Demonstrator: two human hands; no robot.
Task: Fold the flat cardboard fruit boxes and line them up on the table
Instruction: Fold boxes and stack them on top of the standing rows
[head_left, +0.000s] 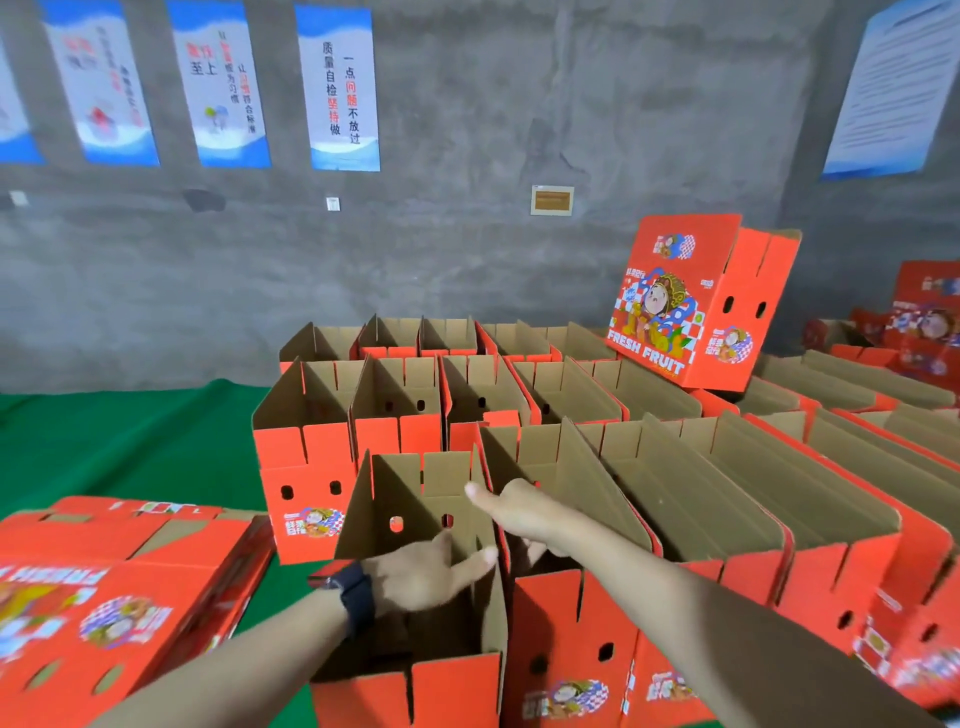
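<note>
We see a big desk (130, 447) with a green cloth on it. Most of it is filled with rows of folded boxes (571, 395), red on the outside and brown on the inside, standing side by side with their tops open. On the left lies a stack of flat boxes (119, 587). At the back right, a tipped box (675, 306) sits tilted on top of the rows and shows its picture.

Right in front of us is the nearest box (410, 488). It stands at the left end of the front row, touching the next box (566, 613) on its right. Both hands are over the wall where these two meet.

Our left hand (421, 577) reaches over the nearest box. Its fingers are loose and mostly straight, pointing at the right wall, and it holds nothing.

Our right hand (524, 514) is a bit farther back, over the top of that same wall. Its thumb (475, 492) sticks out over the nearest box, and its fingers go down on the other side. It is too blurry for us to tell if it grips the wall.

A dark watch (356, 592) is on our left wrist.
</note>
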